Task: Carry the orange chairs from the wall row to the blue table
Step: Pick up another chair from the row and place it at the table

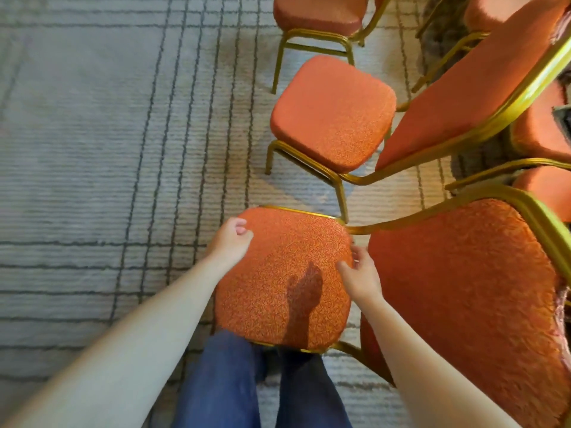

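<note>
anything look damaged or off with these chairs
Yes. The large orange fabric chair back nearest on the right has frayed pinkish trim hanging loose at its right edge. The second orange chair back beyond it also looks frayed at its top corner.

The floor is covered by a soft carpet (pixel 77 134) that is mostly pale grey-blue, with thin ridges running across it like little stripes. Thin dark lines (pixel 148 118) go up and down and side to side over it, and where they cross they make boxes, some big and some small. Toward the right there is a warm cream part (pixel 401 193) of the carpet, and near the top right corner sits a dark, fuzzy, speckled patch (pixel 445 23).
</note>
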`<state>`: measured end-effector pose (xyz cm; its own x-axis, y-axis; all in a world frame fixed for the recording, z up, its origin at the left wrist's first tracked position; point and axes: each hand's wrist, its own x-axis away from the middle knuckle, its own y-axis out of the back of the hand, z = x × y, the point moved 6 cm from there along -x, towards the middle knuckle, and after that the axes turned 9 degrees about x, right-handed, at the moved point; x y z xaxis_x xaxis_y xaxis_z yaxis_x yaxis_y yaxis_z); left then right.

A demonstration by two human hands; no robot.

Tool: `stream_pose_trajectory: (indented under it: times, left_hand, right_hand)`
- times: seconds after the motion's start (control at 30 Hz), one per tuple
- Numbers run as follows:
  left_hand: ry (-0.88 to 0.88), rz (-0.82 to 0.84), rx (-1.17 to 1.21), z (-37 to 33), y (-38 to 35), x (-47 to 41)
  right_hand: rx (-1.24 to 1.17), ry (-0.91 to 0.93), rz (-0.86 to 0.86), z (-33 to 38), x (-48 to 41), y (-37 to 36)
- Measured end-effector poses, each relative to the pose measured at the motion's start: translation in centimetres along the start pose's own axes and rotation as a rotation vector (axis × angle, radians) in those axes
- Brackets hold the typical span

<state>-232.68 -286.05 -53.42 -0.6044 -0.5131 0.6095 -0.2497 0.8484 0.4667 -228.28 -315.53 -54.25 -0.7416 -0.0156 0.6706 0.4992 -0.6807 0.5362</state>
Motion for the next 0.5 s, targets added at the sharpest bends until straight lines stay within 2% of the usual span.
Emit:
stream_pose_trajectory:
  times: [0.3,0.5]
  left_hand:
    - [0.118,-0.031,0.063,8.0,-3.4,-6.8]
    - [0.09,-0.072,0.001,14.6,-4.7,-12.0]
  right_hand:
    - [-0.003,-0.11,0.084,-5.4,-7.2,-3.5]
    - [0.004,-0.153,0.02,-9.3,-12.2,-5.7]
